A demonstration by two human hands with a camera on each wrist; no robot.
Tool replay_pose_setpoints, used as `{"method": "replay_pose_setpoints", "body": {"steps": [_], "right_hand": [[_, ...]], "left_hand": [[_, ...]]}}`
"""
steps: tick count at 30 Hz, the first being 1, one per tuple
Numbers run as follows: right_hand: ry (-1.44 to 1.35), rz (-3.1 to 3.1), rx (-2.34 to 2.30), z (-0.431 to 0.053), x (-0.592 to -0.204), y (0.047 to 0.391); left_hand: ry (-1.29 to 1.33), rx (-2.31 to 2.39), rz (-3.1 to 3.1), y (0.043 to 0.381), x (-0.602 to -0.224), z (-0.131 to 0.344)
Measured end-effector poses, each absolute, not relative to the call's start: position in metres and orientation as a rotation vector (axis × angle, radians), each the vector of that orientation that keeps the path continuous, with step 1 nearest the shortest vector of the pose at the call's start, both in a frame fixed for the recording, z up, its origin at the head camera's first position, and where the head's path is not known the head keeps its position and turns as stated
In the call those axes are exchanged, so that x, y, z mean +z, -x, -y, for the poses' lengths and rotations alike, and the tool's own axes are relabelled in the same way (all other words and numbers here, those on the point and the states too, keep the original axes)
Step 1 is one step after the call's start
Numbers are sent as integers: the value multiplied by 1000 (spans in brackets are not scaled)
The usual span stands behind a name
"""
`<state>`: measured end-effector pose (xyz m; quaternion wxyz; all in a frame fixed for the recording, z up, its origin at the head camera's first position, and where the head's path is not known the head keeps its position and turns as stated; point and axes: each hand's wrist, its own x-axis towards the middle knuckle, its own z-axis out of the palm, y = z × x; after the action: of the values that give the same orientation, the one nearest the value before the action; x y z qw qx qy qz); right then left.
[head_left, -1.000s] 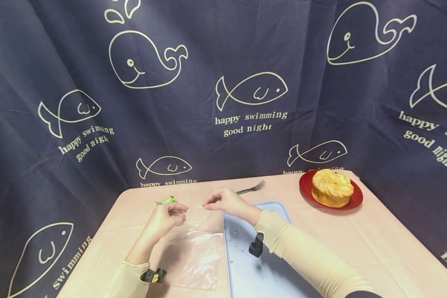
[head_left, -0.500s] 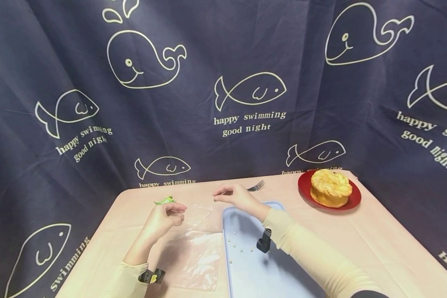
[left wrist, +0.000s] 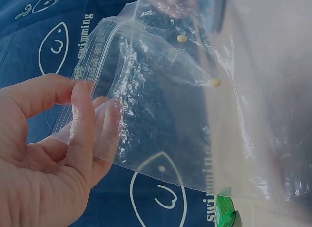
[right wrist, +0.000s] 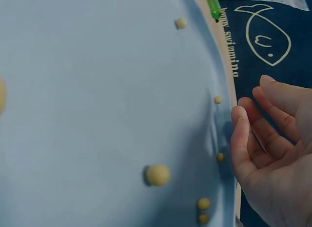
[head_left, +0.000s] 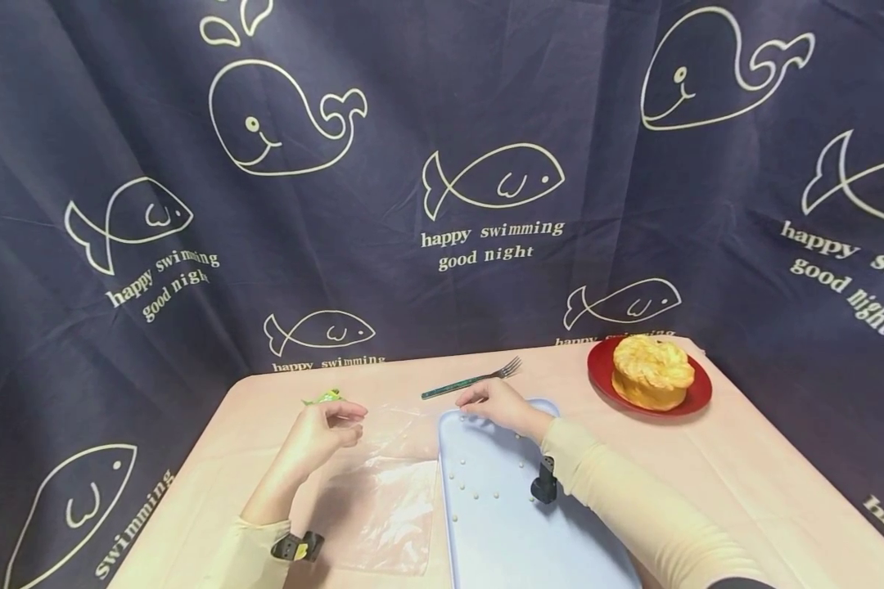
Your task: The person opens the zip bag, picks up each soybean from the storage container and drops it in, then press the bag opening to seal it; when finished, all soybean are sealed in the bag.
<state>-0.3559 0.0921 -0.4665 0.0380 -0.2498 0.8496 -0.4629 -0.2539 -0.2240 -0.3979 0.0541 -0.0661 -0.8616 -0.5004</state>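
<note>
My left hand (head_left: 324, 433) pinches the top edge of a clear zip bag (left wrist: 161, 119) between thumb and fingers, with the bag hanging over the table's left half. Two pale yellow soybeans (left wrist: 216, 82) show against the film in the left wrist view. Over the far end of a light blue tray (head_left: 501, 532) is my right hand (head_left: 504, 405), its fingers loosely bent, thumb apart and nothing between them. Several more soybeans (right wrist: 204, 203) lie scattered on the tray, some along its edge close to the right fingertips.
Behind the tray lies a fork (head_left: 457, 386) with a dark green handle. A red plate (head_left: 700, 397) bearing a round golden bread (head_left: 651, 376) stands at the back right. Behind the left hand is a small green packet (head_left: 330, 395). A dark blue curtain (head_left: 398, 278) rises behind the table.
My right hand has moved right and down from the bag's mouth to the tray's far end, uncovering the fork's handle. The left hand has kept its place with the bag.
</note>
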Motion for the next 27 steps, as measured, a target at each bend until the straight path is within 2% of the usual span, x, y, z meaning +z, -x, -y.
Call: {"method": "replay_pose_setpoints", "body": {"steps": [6, 14, 27], "right_hand": [[739, -2610, -1385, -89, -473, 357], [847, -2754, -1251, -78, -481, 354], [802, -2762, -1326, -73, -478, 351]], "left_hand": [[224, -1526, 2613, 254, -397, 224], [224, -1545, 2617, 255, -400, 224], [209, -1536, 2616, 255, -403, 223]]}}
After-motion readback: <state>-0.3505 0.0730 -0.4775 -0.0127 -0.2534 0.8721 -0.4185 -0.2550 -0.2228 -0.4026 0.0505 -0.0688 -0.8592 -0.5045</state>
